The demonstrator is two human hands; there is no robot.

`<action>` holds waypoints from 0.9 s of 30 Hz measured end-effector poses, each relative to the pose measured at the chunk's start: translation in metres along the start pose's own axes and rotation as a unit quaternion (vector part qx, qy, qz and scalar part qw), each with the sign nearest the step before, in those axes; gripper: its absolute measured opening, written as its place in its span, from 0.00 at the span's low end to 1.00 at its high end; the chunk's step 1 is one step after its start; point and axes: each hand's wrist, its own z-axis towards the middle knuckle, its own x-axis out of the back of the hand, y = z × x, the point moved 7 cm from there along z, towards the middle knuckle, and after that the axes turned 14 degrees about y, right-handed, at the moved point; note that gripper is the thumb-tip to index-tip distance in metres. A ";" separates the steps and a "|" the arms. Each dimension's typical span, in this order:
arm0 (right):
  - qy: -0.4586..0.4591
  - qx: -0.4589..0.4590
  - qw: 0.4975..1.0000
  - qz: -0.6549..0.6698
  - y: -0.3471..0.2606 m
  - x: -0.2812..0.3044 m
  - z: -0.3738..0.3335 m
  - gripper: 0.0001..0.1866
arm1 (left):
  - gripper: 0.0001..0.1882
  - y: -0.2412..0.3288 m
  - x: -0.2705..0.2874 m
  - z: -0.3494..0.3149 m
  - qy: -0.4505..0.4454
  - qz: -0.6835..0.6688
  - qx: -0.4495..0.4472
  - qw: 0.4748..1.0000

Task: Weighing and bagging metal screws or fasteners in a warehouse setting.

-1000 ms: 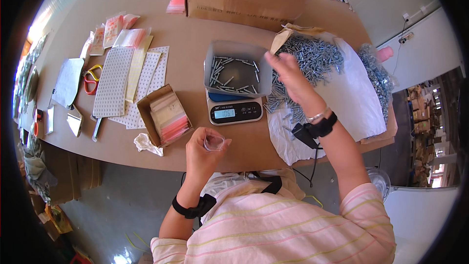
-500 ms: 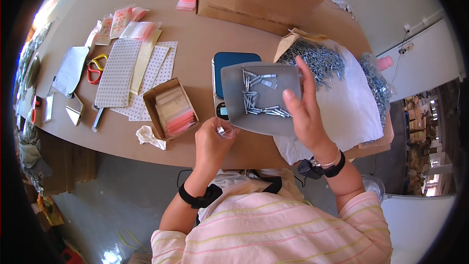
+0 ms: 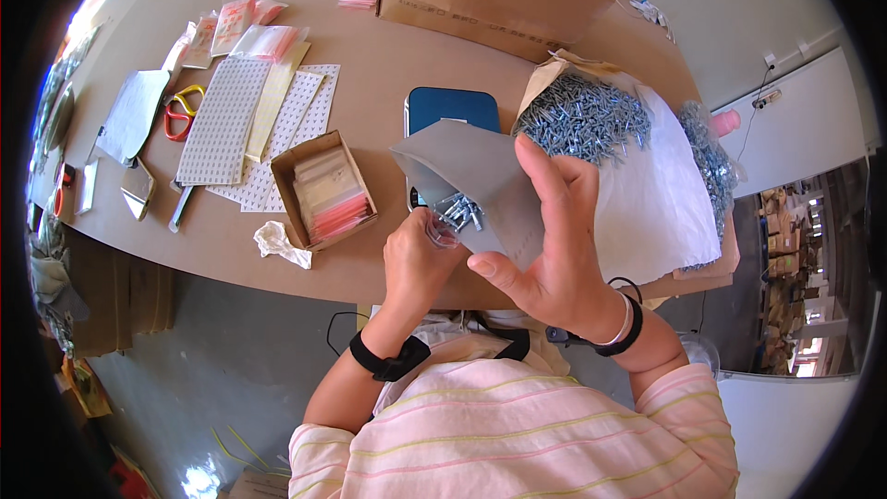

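Observation:
My right hand (image 3: pixel 575 263) grips a grey plastic tray (image 3: pixel 504 180) at its right side, thumb and fingers spread along it. The tray is steeply tilted, its lower left corner toward my left hand. Loose metal screws (image 3: pixel 459 212) are bunched in that corner. Closed around a small clear plastic bag (image 3: pixel 442 236), my left hand (image 3: pixel 413 257) holds it right against the tray's corner. How many screws are inside the bag cannot be made out. Behind the tray, partly covered by it, lies a scale (image 3: pixel 451 108) with a blue top.
Left of my hands stands a small open carton (image 3: pixel 365 166) of clear bags, beside a crumpled white tissue (image 3: pixel 282 245). Farther left lie label sheets (image 3: pixel 222 120) and scissors (image 3: pixel 180 115). A screw heap (image 3: pixel 582 115) is on the right; a large cardboard box (image 3: pixel 471 9) stands behind.
My right hand has tipped the tray toward my left hand, and the screws have slid from its floor into the corner at the bag. My left hand has shifted slightly right.

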 end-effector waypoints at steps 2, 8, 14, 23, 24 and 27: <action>0.006 0.009 1.000 -0.001 -0.004 0.000 -0.001 0.49 | 0.16 -0.003 -0.003 0.000 0.017 -0.047 -0.017 0.999; 0.004 0.026 1.000 -0.007 -0.015 0.002 -0.010 0.51 | 0.18 -0.009 -0.006 0.000 0.044 -0.069 -0.037 0.996; -0.003 0.033 0.999 -0.006 -0.019 0.007 -0.018 0.50 | 0.17 -0.012 -0.012 -0.002 0.058 -0.081 -0.055 0.994; 0.015 0.035 0.999 0.026 -0.016 0.011 -0.028 0.51 | 0.21 -0.006 0.001 -0.008 0.071 -0.147 -0.030 0.986; 0.034 0.022 0.999 0.033 -0.011 0.013 -0.029 0.52 | 0.21 -0.007 0.001 -0.009 0.069 -0.147 -0.030 0.986; 0.073 -0.003 0.996 0.053 0.006 0.021 -0.034 0.52 | 0.20 -0.005 0.005 -0.011 0.099 -0.147 -0.077 0.981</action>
